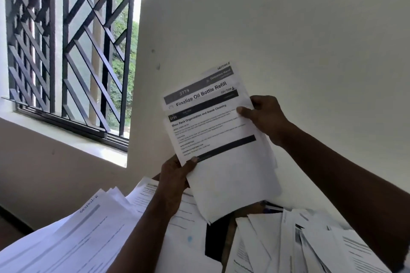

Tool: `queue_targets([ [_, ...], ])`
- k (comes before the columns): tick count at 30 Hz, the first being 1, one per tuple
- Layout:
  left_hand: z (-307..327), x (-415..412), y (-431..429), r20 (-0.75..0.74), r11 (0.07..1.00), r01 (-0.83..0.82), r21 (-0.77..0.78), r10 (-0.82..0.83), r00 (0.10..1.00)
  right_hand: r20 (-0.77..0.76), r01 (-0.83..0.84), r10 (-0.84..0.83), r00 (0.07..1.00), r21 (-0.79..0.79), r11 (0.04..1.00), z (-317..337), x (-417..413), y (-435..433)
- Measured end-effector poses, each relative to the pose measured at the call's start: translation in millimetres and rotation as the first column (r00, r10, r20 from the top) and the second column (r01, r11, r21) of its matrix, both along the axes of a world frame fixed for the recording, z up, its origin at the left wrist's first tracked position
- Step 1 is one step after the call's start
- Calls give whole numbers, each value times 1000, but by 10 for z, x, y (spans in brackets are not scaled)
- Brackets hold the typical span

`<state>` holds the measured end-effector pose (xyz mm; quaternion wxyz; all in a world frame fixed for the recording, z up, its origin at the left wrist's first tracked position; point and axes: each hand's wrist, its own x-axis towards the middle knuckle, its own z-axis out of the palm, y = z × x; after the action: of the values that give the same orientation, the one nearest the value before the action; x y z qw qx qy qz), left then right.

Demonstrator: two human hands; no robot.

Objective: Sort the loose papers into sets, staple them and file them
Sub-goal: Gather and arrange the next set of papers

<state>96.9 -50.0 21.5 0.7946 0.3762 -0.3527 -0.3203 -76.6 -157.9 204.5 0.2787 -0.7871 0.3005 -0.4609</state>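
Papers [221,146] held aloft against the wall: the left hand [175,178] pinches the lower left corner and the right hand [266,119] grips the right edge. Light, limp and slippery, the sheets look likely to fan apart unless held at the edges. Loose piles [77,239] lie below.

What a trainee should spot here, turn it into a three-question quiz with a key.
1. True or false: the left hand and the right hand both hold the raised sheets.
2. Which title heads the front sheet? A Shoe Rack Organization; B Finalize Oil Bottle Refill; C Desk Drawer Sorting.
3. Fill in: the sheet behind it bears the number ____.
Key: 1 true; 2 A; 3 3779.
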Motion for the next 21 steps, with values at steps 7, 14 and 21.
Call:
queue_targets([
  [7, 77, -106, 33, 15, 983, 186, -14, -185, 983, 267, 152, -156, 951, 34, 988, 94, -378, 17],
  [14, 26, -325, 32, 246, 944, 283, 167, -318, 916, 190, 238, -269, 944, 168, 957, -778, -1301, 215],
  [21, -84, -550, 86, 492, 930, 241, 277, -353, 796, 298, 147, -285, 911, 411, 900, -1730, -1873, 476],
])
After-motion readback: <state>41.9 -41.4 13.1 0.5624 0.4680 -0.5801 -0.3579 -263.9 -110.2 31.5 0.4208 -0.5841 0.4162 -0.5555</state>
